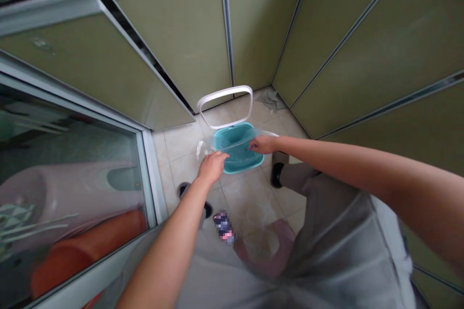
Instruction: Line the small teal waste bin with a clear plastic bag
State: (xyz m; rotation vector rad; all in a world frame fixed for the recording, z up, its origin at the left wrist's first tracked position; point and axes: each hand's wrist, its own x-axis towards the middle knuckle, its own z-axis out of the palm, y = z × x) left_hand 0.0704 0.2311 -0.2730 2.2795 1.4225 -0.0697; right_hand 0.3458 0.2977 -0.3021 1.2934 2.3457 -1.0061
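A teal trash bin [243,171] stands on the tiled floor in front of me. Its white ring-shaped frame [225,92] is tipped up at the back. Across the bin's mouth stretches a clear plastic bag [237,143], with ends sticking out on both sides. My left hand [212,166] pinches the bag at the near left of the rim, its thumb pointing inward. Over the right part of the opening, my right hand [263,144] has its fingers closed on the bag. How far the bag reaches into the bin is hard to make out.
Olive cabinet panels [177,29] close in at the back and right. A glass door [90,188] stands at the left. A grey cloth [271,100] lies in the far corner. Near my feet are dark slippers [277,174] and a pixelated item [224,228].
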